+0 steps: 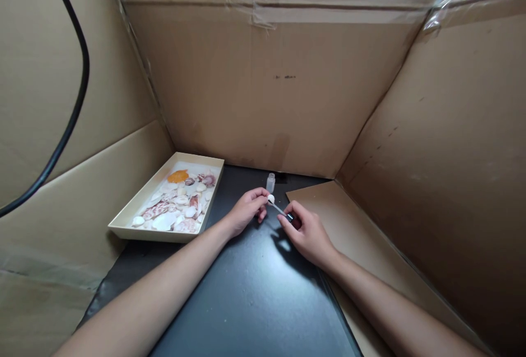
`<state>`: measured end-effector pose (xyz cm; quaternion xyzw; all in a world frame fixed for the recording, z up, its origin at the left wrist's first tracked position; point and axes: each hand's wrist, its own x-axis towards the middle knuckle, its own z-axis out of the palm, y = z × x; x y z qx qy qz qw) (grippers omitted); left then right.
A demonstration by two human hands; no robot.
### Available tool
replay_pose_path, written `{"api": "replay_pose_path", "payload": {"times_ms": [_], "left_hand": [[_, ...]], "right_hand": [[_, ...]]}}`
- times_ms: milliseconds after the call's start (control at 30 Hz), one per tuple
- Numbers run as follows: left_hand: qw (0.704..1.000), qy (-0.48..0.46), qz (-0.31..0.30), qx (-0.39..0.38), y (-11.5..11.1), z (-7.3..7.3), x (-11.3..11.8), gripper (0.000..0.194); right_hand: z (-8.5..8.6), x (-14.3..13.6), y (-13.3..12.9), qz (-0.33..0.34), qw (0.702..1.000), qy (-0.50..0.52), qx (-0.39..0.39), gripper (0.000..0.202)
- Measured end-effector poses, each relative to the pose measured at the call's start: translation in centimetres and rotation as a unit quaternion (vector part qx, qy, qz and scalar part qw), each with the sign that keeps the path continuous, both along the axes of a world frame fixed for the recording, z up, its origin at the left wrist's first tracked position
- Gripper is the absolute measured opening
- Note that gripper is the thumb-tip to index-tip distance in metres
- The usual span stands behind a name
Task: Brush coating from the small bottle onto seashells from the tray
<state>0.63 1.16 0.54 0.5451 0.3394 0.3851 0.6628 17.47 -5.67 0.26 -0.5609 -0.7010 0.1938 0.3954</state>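
Observation:
Between the fingertips of my left hand (249, 210) is a small white seashell (270, 199). My right hand (307, 232) is closed on the black cap of a thin, pale-stemmed applicator (280, 210); whether it is a dropper or a brush I cannot make out. The applicator's tip points up and left and meets the shell, or comes very close to it. Just behind the shell, a small translucent bottle (270, 183) stands upright on the dark table, with no cap on its neck.
At the left, a cream tray (154, 238) holds several white, striped and orange seashells. Cardboard walls (255, 88) enclose the dark table (246, 297) at the back and both sides. A flat cardboard sheet (349, 220) lies to the right. A black cable (82, 72) hangs at upper left.

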Motion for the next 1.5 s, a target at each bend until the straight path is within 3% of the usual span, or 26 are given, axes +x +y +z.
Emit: {"api": "replay_pose_path", "payload": {"times_ms": [100,233,433,567,733,900,1033,1400,1500], "left_hand": [[1.000,0.000,0.002,-0.005,0.02,-0.05,0.00,0.012],[1.000,-0.007,0.007,-0.008,0.03,-0.07,0.02,0.012],[0.999,-0.024,0.001,-0.028,-0.05,0.00,-0.02,0.009],[0.999,-0.028,0.001,-0.029,-0.04,-0.02,-0.06,0.010],[0.999,-0.031,0.001,-0.029,0.03,-0.08,-0.07,0.012],[0.999,-0.028,0.005,-0.025,-0.05,-0.01,-0.08,0.012],[0.999,-0.026,0.007,-0.026,-0.09,0.01,-0.06,0.011],[1.000,-0.005,0.007,-0.004,-0.05,-0.06,-0.02,0.011],[1.000,-0.007,0.007,-0.005,-0.05,-0.07,-0.05,0.011]], "right_hand": [[0.02,-0.11,-0.07,-0.046,0.999,0.006,-0.014,0.022],[-0.03,-0.22,-0.22,0.013,1.000,0.020,-0.002,0.020],[-0.09,-0.15,-0.09,-0.049,0.998,0.030,-0.006,0.022],[-0.06,-0.26,-0.23,-0.009,0.999,0.051,0.017,0.021],[0.07,-0.33,-0.28,-0.036,0.999,0.034,-0.001,0.021],[0.17,-0.35,-0.38,0.005,0.999,0.031,-0.003,0.021],[0.07,-0.27,-0.29,-0.019,0.999,0.032,-0.015,0.022],[0.07,-0.30,-0.35,0.014,1.000,0.015,-0.015,0.020],[0.12,-0.30,-0.30,-0.016,1.000,-0.005,-0.009,0.020]]}}
